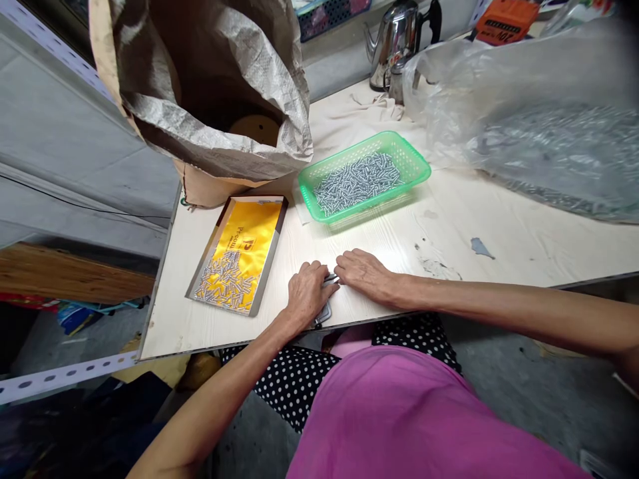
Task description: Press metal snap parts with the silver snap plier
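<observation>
Close to the front edge of the table, my left hand (307, 293) is closed, its thumb and fingers around a slim metal piece (330, 278). My right hand (364, 274) rests just to the right with its fingers bent together at the other end of that piece. What the right fingertips hold is too small to make out. Below my left hand, a grey metal clamp (323, 315) sits at the table edge, partly hidden. Left of my hands lies a shallow tray (272, 263) lined with yellow cloth, holding many small silvery metal pins (224, 283).
Beyond my hands stands a green plastic basket (367, 205) of similar small metal parts. A large open paper sack (210, 176) is at the back left. A clear plastic bag (549, 133) of metal parts lies right, near a steel kettle (399, 43) and an orange box (505, 21).
</observation>
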`<move>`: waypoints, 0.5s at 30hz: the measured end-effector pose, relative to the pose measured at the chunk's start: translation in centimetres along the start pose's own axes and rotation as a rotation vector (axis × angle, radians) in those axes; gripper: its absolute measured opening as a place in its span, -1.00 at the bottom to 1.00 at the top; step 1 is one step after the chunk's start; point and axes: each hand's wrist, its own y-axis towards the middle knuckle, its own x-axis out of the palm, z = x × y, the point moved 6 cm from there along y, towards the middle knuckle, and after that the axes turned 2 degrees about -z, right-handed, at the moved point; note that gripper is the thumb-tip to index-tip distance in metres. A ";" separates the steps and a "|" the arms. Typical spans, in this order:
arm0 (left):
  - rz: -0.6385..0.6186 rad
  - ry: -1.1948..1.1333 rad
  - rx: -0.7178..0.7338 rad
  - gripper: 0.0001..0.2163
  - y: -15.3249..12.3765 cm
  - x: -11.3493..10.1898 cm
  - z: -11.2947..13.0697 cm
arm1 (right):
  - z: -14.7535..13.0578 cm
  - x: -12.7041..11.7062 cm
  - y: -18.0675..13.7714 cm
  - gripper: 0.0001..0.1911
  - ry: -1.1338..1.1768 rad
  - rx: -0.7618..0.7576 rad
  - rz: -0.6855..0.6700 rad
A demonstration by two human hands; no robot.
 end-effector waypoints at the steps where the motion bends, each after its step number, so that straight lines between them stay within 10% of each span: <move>1: -0.009 -0.002 -0.009 -0.81 0.0 0.0 0.0 | 0.0 0.0 0.0 -0.82 0.010 -0.013 0.004; 15: 0.368 -0.029 0.094 -0.51 -4.5 0.7 1.1 | 2.8 -2.3 -0.5 -0.63 0.221 0.000 0.221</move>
